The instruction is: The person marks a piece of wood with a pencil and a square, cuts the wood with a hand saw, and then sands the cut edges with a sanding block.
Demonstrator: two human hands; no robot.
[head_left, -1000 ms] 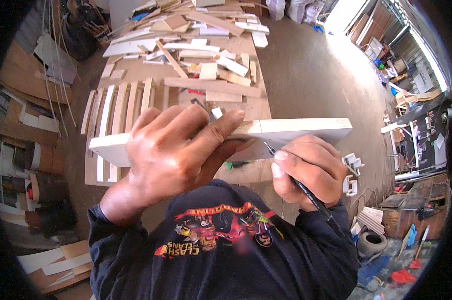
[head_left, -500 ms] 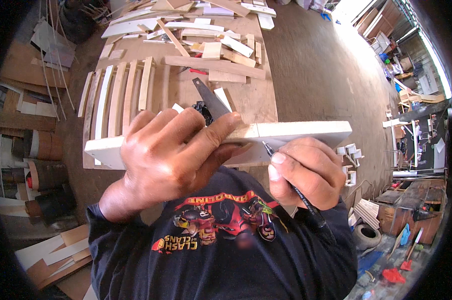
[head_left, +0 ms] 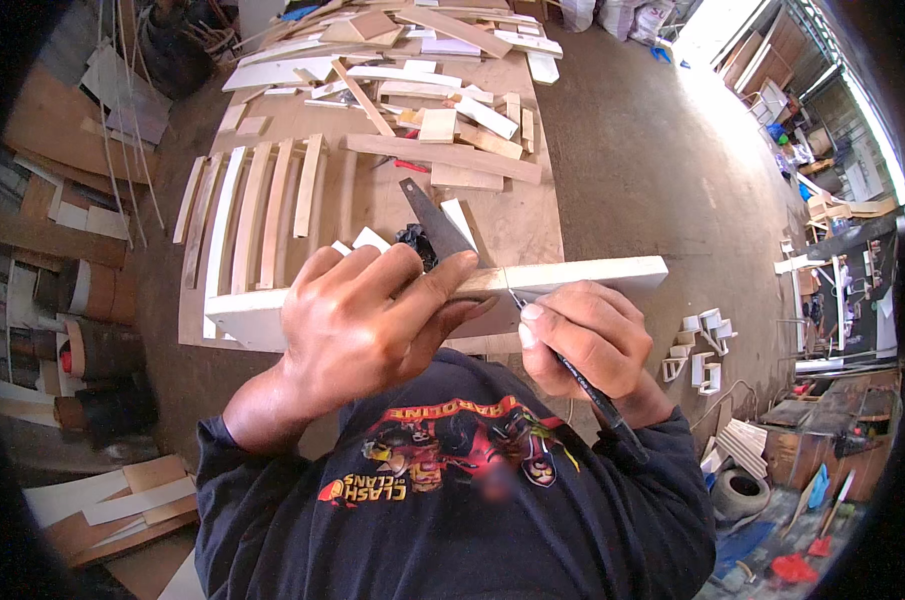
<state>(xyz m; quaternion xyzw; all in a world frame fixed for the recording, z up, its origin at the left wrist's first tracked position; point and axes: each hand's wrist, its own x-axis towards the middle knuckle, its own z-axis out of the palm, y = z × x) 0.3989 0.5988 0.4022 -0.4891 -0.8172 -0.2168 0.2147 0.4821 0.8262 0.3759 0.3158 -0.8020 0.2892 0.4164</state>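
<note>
Across my front lies a long wooden board (head_left: 612,275), pale along its upper edge and white on the face toward me. My left hand (head_left: 357,315) is closed on it left of the middle, thumb on the near face and fingers over the top. A thin dark line crosses the board's upper edge just right of that hand. My right hand (head_left: 592,340) pinches a black pen (head_left: 582,382), its tip at the near face right below the line. Just beyond the board, a saw blade (head_left: 435,222) lies on the table beside a crumpled black piece of plastic (head_left: 412,240).
On the wooden table (head_left: 372,190), several slats (head_left: 257,210) stand in a row at left. A pile of wood offcuts (head_left: 442,100) covers the far part. Small white wooden frames (head_left: 707,345) lie on the floor at right, with a tyre-like ring (head_left: 740,487) nearer me.
The pen tip has moved up and left to the board's marked line, with my right hand following. The whole view has shifted slightly, and the board appears more level.
</note>
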